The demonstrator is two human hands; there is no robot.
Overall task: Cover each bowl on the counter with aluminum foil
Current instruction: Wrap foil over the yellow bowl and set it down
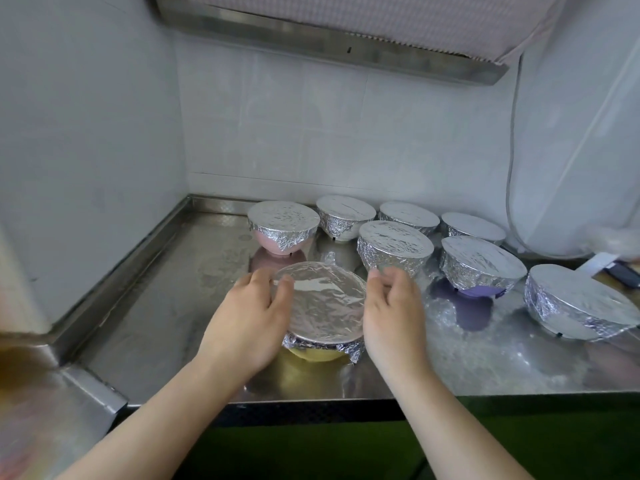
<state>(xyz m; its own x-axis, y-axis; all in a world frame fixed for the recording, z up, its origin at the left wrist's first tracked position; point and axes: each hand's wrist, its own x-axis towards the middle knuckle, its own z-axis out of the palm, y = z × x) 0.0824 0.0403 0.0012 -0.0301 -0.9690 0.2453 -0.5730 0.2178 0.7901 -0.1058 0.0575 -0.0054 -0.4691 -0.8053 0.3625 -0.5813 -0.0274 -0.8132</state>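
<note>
A yellow bowl (pixel 317 355) stands near the front of the steel counter (pixel 166 306). Crinkled aluminum foil (pixel 325 303) lies tight over its top and is folded down its sides. My left hand (pixel 249 320) cups the bowl's left side, thumb resting on the foil rim. My right hand (pixel 391 313) cups the right side with its fingers curled. Behind and to the right stand several more foil-covered bowls, among them a pink one (pixel 277 245), a purple one (pixel 479 291) and a large one (pixel 575 306).
The counter has a raised steel lip (pixel 121 271) along the left and back, with tiled walls behind. A range hood (pixel 329 32) hangs overhead. A grey cable (pixel 510 188) runs down the right wall, and a dark flat object (pixel 623 275) lies at the far right. The counter's front edge (pixel 346 401) is just below my wrists.
</note>
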